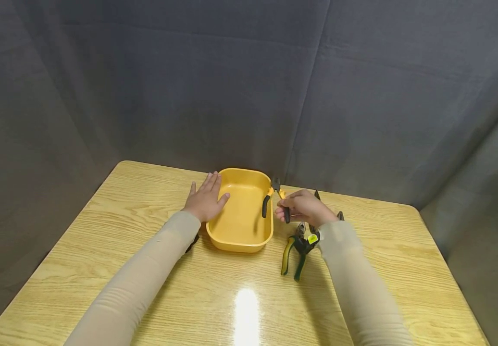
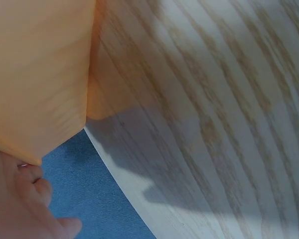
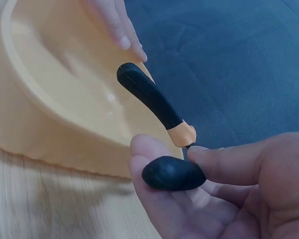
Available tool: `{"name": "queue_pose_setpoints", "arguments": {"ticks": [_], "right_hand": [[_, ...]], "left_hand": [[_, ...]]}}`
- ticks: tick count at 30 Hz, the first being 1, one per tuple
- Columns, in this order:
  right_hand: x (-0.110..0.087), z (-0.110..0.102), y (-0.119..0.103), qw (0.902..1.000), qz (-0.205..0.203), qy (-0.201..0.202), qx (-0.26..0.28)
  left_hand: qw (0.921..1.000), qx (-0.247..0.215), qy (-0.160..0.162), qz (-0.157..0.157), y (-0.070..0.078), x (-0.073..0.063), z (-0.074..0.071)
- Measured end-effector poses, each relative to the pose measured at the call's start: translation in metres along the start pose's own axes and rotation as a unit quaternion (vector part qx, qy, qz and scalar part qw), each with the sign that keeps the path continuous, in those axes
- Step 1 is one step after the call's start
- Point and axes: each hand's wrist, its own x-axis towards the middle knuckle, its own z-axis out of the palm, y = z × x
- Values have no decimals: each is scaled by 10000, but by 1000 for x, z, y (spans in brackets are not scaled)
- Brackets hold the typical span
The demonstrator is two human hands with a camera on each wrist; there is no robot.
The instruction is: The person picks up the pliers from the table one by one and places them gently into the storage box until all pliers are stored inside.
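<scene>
A yellow plastic basin (image 1: 239, 242) stands near the table's back edge, its inside bare. My left hand (image 1: 205, 199) rests across its left rim with straight fingers, the thumb lying over the inner side. Just above the basin's right rim, my right hand (image 1: 303, 207) pinches one handle of a pair of pliers (image 1: 281, 193) with black-and-yellow grips. Their handles are spread and the metal head points away from me. In the right wrist view, thumb and fingers hold the near black handle (image 3: 173, 173), while the other handle (image 3: 149, 94) sticks out free toward the basin.
Pliers with green-and-yellow handles (image 1: 303, 245) lie on the wooden table (image 1: 197, 298) right of the basin. Dark tool tips (image 1: 340, 216) show beside my right wrist, partly hidden. Under my left forearm is a dark object (image 1: 192, 244). A grey curtain (image 1: 214, 96) hangs behind.
</scene>
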Motion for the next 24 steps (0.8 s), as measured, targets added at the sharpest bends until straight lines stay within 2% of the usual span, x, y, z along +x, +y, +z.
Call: {"name": "queue_pose_setpoints", "arguments": {"ticks": [11,19,24], "right_hand": [[6,13,-3,9998,-67,-150,127],[7,21,-6,9998,-73,-103,141],[8,25,-9,9996,-90,-175,221]], "left_hand": [[10000,-56,-21,-38,1,0,0],[10000,7,10,-8,-2,4,5],[10000,-32,-29,-31,-1,2,2]]}}
